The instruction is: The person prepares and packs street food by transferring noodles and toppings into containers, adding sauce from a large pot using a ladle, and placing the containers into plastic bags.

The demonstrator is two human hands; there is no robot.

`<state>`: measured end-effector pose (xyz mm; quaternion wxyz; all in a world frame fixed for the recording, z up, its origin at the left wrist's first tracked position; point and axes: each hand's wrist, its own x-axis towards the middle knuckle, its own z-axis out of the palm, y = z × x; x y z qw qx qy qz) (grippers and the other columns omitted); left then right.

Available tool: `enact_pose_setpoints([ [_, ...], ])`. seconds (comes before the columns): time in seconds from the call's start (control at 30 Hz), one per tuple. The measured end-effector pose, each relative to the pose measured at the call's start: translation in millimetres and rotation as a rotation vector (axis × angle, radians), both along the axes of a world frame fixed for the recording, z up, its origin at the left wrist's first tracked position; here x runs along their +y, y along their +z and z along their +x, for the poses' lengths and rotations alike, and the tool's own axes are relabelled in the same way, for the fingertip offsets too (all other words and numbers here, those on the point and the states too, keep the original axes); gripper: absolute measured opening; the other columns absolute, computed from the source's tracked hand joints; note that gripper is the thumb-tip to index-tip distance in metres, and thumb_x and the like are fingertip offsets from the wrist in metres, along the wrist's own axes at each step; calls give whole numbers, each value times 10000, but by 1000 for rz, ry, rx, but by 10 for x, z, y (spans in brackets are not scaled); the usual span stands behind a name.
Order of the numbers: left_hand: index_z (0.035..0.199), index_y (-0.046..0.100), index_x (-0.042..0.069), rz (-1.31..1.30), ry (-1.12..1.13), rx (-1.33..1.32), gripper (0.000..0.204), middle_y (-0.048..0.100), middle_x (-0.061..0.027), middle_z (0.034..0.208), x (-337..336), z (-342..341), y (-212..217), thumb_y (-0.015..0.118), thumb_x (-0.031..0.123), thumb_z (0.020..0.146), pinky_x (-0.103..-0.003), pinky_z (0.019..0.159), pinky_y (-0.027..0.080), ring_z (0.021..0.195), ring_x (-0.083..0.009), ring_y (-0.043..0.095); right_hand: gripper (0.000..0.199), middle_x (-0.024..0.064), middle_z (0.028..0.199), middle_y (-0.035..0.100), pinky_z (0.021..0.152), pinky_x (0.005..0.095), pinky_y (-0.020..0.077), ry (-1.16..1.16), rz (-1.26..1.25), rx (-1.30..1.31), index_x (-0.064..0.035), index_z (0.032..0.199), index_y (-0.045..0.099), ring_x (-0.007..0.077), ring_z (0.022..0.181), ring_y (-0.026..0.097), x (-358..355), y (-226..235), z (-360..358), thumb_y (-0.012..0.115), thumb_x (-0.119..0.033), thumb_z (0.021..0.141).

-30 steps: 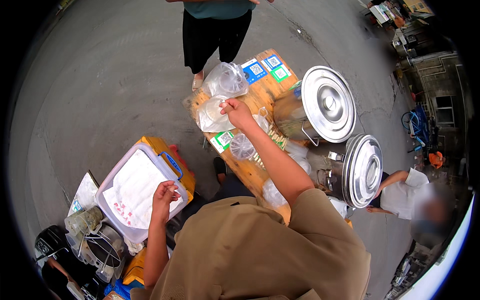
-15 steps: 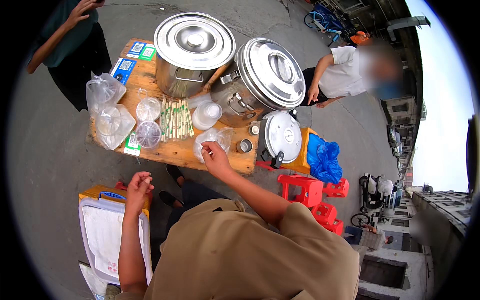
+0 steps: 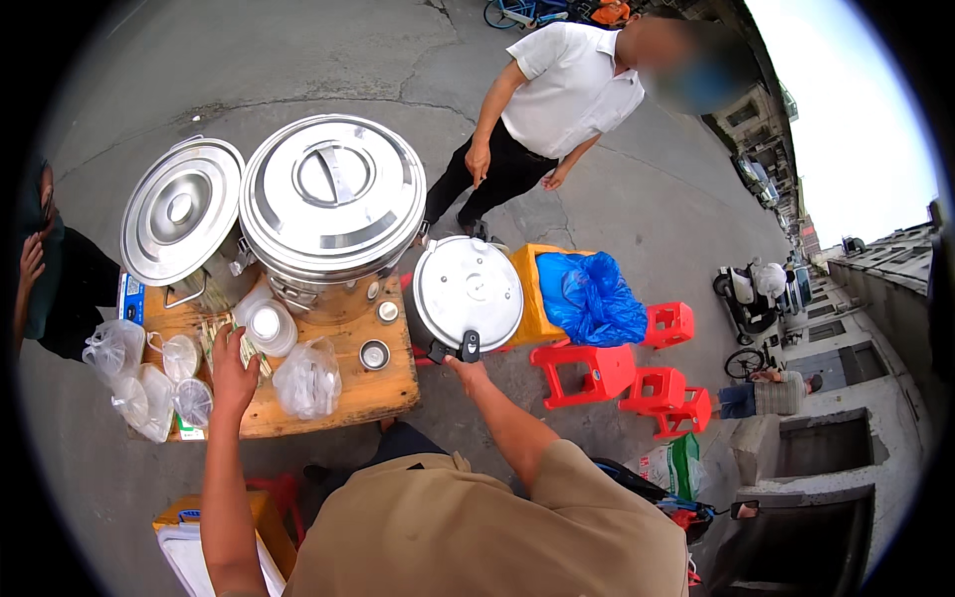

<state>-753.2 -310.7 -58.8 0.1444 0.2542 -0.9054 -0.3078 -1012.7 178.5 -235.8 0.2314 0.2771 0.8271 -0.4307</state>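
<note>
standing beside the wooden table: round lidded metal pot
right hand: at the pot's black handle; cannot tell whether clamped
left hand: fingers apart over wrapped chopsticks, near the clear plastic bag

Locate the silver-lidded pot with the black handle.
The silver-lidded pot is near the head view's middle, right of the wooden table and left of the yellow box, the right hand at its black handle.
</note>
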Motion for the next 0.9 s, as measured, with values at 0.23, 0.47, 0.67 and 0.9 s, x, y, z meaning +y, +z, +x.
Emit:
enact_pose_setpoints([
  [0.23,1406,491,3,-91,84,-201,742,373,-243,1521,-289,-549,-24,813,97,744,-494,1145,371,1373,-446,403,358,78,820,697,615,381,525,169,-190,-61,-10,887,693,204,637,633,-396,172,-126,868,-258,698],
  [0.47,1353,539,6,-136,26,-264,759,500,-210,1363,-196,-600,131,862,111,673,-477,1075,436,1257,-423,491,218,21,683,627,528,315,463,222,-116,130,-66,764,662,120,578,577,-464,891,-188,801,-233,750],
  [0.67,1366,527,18,-90,-26,-178,757,481,-228,1397,-230,-560,-226,831,61,674,-476,1087,425,1276,-436,481,182,-10,648,567,479,277,400,126,-329,100,-84,772,629,91,518,504,-199,1589,-364,766,-198,806],
  [0.9,1361,543,25,110,150,59,578,568,-223,1390,-456,-235,225,749,138,833,-459,1092,432,1302,-399,533,114,-6,709,557,511,260,395,200,-353,350,-70,835,591,95,576,521,-250,2612,-176,702,-92,832],
])
